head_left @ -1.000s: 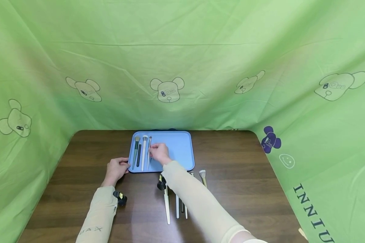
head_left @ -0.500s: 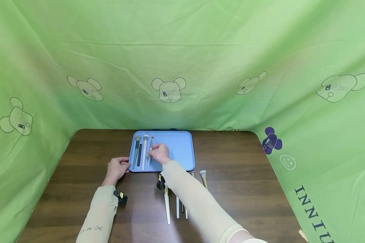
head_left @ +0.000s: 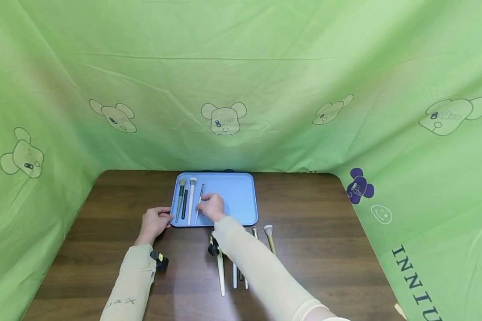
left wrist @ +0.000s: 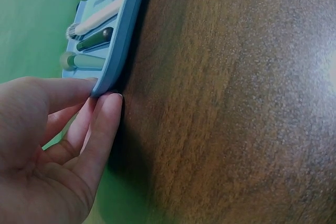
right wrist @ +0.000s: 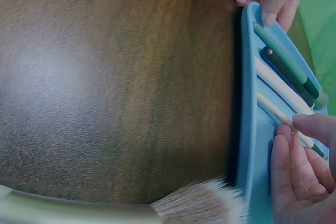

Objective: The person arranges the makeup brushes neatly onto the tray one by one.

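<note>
I find the slim brush point(right wrist: 274, 108) inside the blue tray point(head_left: 238, 194), left of the tray's middle. Its long axis runs from the tray's near edge toward the far edge, leaning slightly rightward at the far end; the head end points to the far edge, the pale handle end to the near edge.

Right hand point(head_left: 212, 207): the grip is clamped on the slim brush, thumb against fingers, partway along its length. From my station I cannot be sure whether the brush bears fully on the tray floor or is partly lifted; the fingers cover too much of it.

Left hand point(head_left: 153, 225): the grip is clamped on the tray at its near left corner, thumb and fingers pinching the rim.

Left of the slim brush, within the tray, I record three items, roughly parallel and lengthwise from near edge to far: a white brush point(head_left: 191, 200) closest to it, then a short dark-handled piece point(head_left: 184, 204), then a green brush point(head_left: 180, 200) nearest the tray's left wall. The white and green brushes have their bristles toward the far edge.

On the worktop point(head_left: 325, 249), on the near side of the tray, several more brushes lie partly beneath the right sleeve point(head_left: 261, 272). A gold-handled brush point(head_left: 270, 236) shows its bristles toward the tray.
</note>
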`<state>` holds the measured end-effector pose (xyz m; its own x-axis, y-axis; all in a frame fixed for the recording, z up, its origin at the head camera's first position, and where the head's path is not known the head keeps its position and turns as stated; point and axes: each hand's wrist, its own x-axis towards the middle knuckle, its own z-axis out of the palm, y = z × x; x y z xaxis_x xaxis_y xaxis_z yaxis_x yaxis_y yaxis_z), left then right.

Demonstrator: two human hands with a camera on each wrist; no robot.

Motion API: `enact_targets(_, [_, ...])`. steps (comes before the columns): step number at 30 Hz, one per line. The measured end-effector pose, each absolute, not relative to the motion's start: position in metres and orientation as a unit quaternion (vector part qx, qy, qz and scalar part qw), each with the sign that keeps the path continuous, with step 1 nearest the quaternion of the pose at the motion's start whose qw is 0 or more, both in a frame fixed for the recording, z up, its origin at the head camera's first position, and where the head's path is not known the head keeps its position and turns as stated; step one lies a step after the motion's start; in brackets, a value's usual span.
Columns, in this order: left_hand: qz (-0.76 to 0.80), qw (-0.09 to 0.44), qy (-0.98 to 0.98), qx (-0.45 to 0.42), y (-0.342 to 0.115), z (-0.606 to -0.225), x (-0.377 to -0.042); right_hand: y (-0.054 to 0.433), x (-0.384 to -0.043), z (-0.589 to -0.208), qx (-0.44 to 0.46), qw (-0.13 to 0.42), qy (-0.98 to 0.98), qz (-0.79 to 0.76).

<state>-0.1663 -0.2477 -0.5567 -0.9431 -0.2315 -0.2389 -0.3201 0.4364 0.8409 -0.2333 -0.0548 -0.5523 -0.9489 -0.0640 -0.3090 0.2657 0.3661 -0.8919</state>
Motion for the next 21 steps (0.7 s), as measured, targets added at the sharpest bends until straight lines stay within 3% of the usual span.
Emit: enact_targets(21, [0.506,0.046,0.845,-0.169,-0.2468,-0.5549,-0.166,-0.0587,-0.231,-0.554,0.046,0.144,0.838,-0.524])
